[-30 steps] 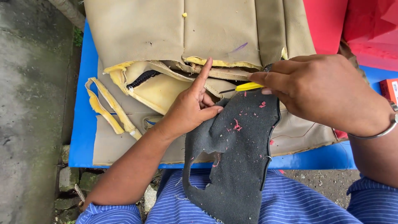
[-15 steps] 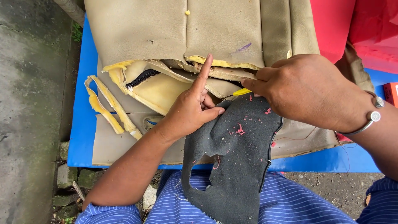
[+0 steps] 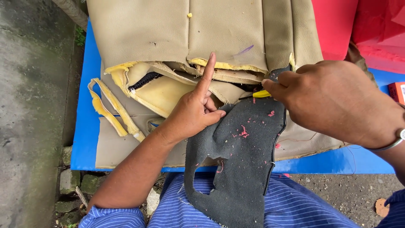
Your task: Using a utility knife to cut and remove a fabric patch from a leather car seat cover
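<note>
A person's left hand (image 3: 193, 113) pins the upper edge of a dark grey fabric panel (image 3: 242, 160), index finger raised and the other fingers curled on the cloth. The right hand (image 3: 337, 99) pinches a small yellow-handled tool (image 3: 259, 94) at the panel's top. The panel (flecked with pink thread scraps) drapes from a beige seat cover (image 3: 190, 38) on the blue table (image 3: 86, 139) into the lap.

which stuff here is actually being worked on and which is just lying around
In hand:
- left hand on the dark grey fabric piece
- right hand gripping a yellow-handled tool
- beige seat cover underneath

Lying about:
- yellow foam strips
- red sheet
- orange box
- blue table
</note>
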